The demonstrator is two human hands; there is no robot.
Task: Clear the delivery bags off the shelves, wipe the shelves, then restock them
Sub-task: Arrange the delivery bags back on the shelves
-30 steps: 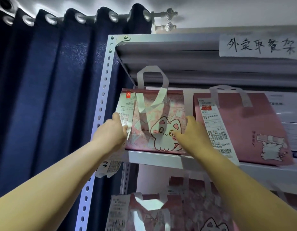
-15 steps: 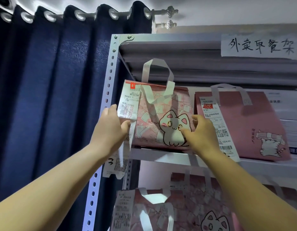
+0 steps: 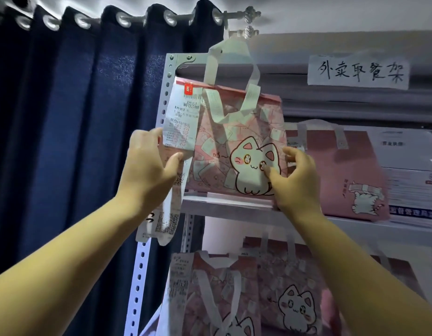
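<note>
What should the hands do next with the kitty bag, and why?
Probably pull the cat bag straight out toward the person and off the shelf. The left hand and right hand both grip its sides, and its bottom is at the shelf's front edge. Mind the long receipt dangling below the left hand.

Takeaway pickup station. Above the fingers [image 3: 293, 155], a handwritten sign [image 3: 358, 72] names the rack [image 3: 140, 275]. Receipt-tagged delivery bags [image 3: 343, 180] stand beside them.
</note>
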